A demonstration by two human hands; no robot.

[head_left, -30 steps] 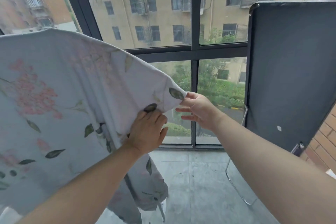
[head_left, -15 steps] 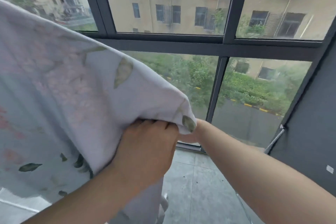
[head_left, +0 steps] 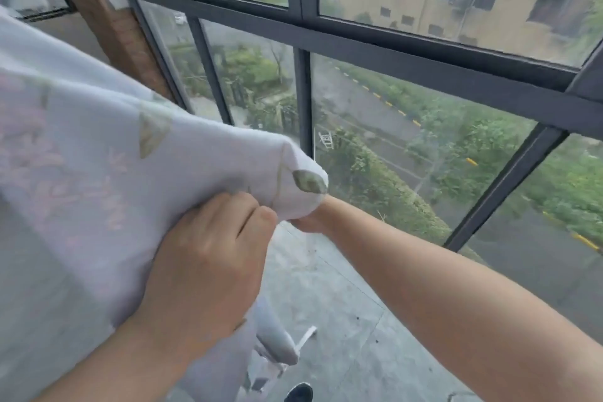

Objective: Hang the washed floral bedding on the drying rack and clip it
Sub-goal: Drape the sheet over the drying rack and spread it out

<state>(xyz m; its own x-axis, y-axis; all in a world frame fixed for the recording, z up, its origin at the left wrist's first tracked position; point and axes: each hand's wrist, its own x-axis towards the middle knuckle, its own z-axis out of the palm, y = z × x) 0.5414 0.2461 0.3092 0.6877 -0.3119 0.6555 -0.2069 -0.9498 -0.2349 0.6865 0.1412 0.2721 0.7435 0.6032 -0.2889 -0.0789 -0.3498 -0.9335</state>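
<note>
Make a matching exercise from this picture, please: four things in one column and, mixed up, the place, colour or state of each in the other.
1 left hand
2 right hand
3 brick pillar
4 window frame

a mostly hidden behind the floral bedding
b upper left
c dark grey
d grips the floral bedding

Pairs: 1-d, 2-a, 3-b, 4-c

One head-worn wide-angle camera looks forward and down, close to a dark metal-framed glass window point(head_left: 391, 52) and over a grey tiled floor point(head_left: 342, 320).
</note>
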